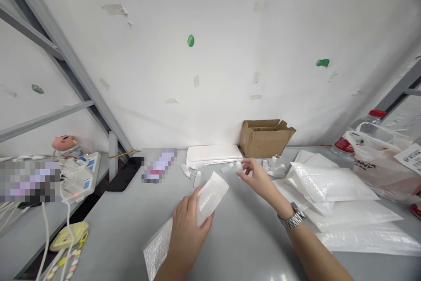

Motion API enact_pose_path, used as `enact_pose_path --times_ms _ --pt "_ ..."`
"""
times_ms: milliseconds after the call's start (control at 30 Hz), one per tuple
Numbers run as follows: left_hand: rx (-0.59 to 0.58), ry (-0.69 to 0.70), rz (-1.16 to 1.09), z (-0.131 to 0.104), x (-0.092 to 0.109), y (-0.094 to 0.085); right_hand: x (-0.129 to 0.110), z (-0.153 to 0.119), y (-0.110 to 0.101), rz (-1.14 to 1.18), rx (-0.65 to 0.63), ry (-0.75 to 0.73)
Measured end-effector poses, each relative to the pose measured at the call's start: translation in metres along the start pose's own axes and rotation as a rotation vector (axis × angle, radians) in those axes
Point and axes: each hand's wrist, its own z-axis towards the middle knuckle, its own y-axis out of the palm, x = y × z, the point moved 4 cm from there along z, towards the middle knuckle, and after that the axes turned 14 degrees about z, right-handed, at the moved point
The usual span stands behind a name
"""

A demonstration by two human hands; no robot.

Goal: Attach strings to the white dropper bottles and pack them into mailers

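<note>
My left hand (189, 217) is wrapped round a white bubble-lined pouch (212, 193), which slants up from the table's front edge. Out over the back of the table, my right hand (255, 178) has its fingertips pinched on a small white piece (240, 166), mostly hidden by the fingers. Similar small white corded pieces (196, 179) lie to its left, and several more white pieces (273, 165) sit just to its right. Behind them is a flat stack of white sheets or pouches (213, 154) against the wall.
An open cardboard box (266, 140) stands at the back. Filled white bubble mailers (355, 215) pile up on the right, beside a plastic bag (378, 158) and a red-capped bottle (376, 116). At left are a black phone (126, 173), a power strip (85, 178) and cables.
</note>
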Motion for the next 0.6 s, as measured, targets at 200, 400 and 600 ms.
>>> enact_pose_path --times_ms 200,400,600 --pt "0.024 0.017 -0.095 -0.005 0.006 0.005 -0.049 -0.019 -0.003 0.794 0.113 0.007" --pt "0.004 0.003 -0.212 -0.009 0.009 0.010 -0.065 -0.039 0.013 0.532 0.065 -0.092" --pt "0.012 0.013 -0.218 -0.012 0.010 0.010 -0.065 -0.037 0.008 0.661 0.107 0.042"
